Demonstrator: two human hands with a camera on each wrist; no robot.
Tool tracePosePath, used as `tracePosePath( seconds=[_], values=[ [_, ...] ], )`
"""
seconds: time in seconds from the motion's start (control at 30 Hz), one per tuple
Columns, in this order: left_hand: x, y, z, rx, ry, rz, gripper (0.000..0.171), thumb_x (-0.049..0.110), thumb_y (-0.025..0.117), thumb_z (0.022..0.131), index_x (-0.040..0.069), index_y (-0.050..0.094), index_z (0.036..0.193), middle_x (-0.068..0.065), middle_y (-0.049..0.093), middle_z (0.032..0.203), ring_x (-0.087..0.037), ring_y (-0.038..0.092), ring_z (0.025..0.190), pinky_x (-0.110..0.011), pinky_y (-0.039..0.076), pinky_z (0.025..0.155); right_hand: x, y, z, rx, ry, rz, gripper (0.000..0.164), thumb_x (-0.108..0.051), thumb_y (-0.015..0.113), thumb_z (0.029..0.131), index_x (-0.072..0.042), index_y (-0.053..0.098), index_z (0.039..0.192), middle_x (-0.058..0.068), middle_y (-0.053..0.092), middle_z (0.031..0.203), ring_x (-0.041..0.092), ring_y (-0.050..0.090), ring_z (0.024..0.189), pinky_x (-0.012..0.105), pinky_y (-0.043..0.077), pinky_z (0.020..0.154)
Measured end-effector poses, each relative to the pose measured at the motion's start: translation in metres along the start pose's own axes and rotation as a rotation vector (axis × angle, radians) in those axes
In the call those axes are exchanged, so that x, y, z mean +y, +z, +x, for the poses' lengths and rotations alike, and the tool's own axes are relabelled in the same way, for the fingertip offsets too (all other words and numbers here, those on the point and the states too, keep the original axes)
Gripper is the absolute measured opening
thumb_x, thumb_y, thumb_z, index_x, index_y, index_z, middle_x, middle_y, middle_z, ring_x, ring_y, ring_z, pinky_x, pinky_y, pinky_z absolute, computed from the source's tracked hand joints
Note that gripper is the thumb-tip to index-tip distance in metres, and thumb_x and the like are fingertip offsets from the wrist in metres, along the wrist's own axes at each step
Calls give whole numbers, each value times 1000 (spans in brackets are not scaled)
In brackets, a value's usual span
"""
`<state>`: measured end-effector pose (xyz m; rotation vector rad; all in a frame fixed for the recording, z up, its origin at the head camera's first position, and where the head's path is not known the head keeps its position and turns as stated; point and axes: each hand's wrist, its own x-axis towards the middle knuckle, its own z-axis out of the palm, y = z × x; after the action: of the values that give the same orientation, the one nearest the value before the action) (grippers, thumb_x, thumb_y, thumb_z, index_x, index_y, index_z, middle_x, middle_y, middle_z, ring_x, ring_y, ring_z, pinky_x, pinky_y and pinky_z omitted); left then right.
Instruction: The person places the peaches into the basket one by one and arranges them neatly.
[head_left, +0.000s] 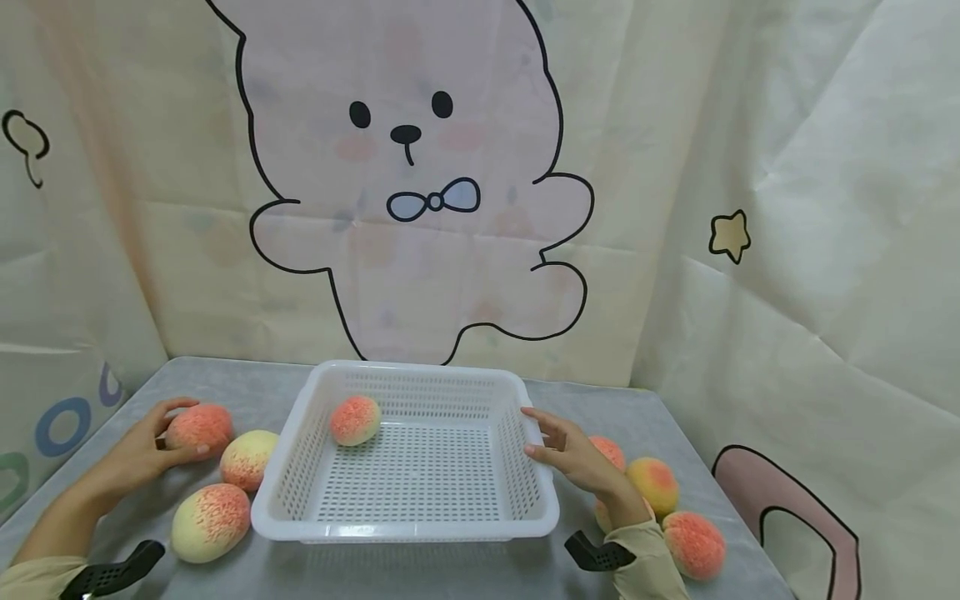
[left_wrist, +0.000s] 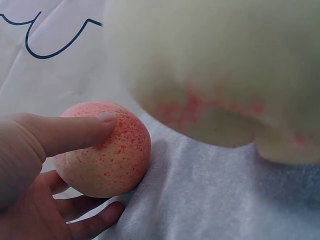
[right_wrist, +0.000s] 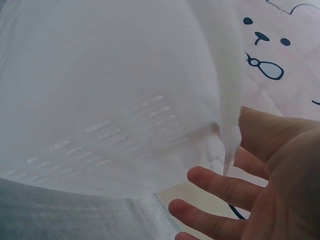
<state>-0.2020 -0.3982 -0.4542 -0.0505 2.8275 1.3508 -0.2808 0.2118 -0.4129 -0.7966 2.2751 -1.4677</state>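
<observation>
On the left, my left hand [head_left: 142, 448] grips a pinkish-red peach [head_left: 200, 429] that rests on the table. The left wrist view shows the thumb across the top of this peach [left_wrist: 112, 160] and fingers curled around its far side and underneath. A white perforated plastic basket [head_left: 405, 532] stands in the middle, holding one peach [head_left: 356, 420] near its back left corner. My right hand [head_left: 573, 454] holds the basket's right rim. In the right wrist view, the rim [right_wrist: 231, 115] passes between the digits, with several fingertips on the outer side.
Two yellow-and-red peaches, one nearer [head_left: 211, 523] and one farther [head_left: 250, 460], lie between my left hand and the basket. Several more, including a red peach [head_left: 693, 545] and an orange-yellow peach [head_left: 652, 485], lie right of the basket, partly behind my right arm. A printed curtain [head_left: 480, 292] hangs behind the grey table.
</observation>
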Motion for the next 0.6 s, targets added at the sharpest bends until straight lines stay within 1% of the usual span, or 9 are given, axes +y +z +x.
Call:
tracePosePath(
  seconds=[0.1,0.17,0.23,0.3,0.33,0.37,0.4,0.57,0.6],
  values=[
    [0,-1,-1,1,5,3,87,29,69,96,-7,11,151,-50,21,149,-70,28,131,-77,33,96,0,0,0,1,1,2,70,-14,61,101,-1,24,159,30,44,153,42,62,124,33,60,90],
    [1,-2,-1,3,6,14,87,30,68,97,-7,11,151,-49,23,148,-69,31,130,-74,36,95,0,0,-1,-1,0,7,70,-14,61,101,-1,24,159,31,44,152,41,63,122,32,60,89],
    [1,-3,-1,12,17,33,85,29,69,97,-7,13,150,-48,29,146,-66,37,128,-65,43,91,0,0,-1,-6,-4,14,70,-13,61,101,-1,23,160,31,44,152,41,64,121,32,60,88],
    [0,-3,-2,18,26,42,84,29,69,97,-7,14,149,-48,33,144,-63,41,126,-60,45,89,0,0,-1,-13,-8,27,70,-13,60,102,-1,23,160,32,43,153,41,64,120,32,60,87],
    [0,-3,-1,21,30,49,83,29,69,96,-8,15,148,-47,35,143,-61,44,125,-55,47,86,0,0,0,-15,-11,29,70,-13,60,102,-1,22,160,32,43,152,41,64,119,31,60,87],
    [0,-3,-1,24,36,51,83,28,70,96,-8,16,148,-47,36,142,-61,45,124,-54,48,86,0,-1,0,-15,-13,30,70,-13,60,102,-1,22,160,32,44,152,41,65,118,31,60,86],
    [-1,-3,-2,28,43,50,82,28,70,96,-7,16,148,-46,37,142,-61,45,124,-54,48,85,0,-1,0,-16,-15,32,70,-13,60,102,-1,22,160,32,44,152,40,65,118,31,60,86],
    [-3,-4,-3,31,57,51,84,28,70,96,-5,16,153,-46,30,145,-70,37,124,-68,45,89,0,0,0,-5,-12,15,70,-16,61,102,-1,24,159,32,47,149,37,68,114,30,60,85],
    [-3,-4,-4,35,59,58,84,28,70,96,-5,17,153,-45,30,146,-71,38,124,-68,45,88,0,0,0,-4,-10,14,70,-16,61,102,-1,25,159,32,48,149,37,68,114,30,60,86]
  ],
)
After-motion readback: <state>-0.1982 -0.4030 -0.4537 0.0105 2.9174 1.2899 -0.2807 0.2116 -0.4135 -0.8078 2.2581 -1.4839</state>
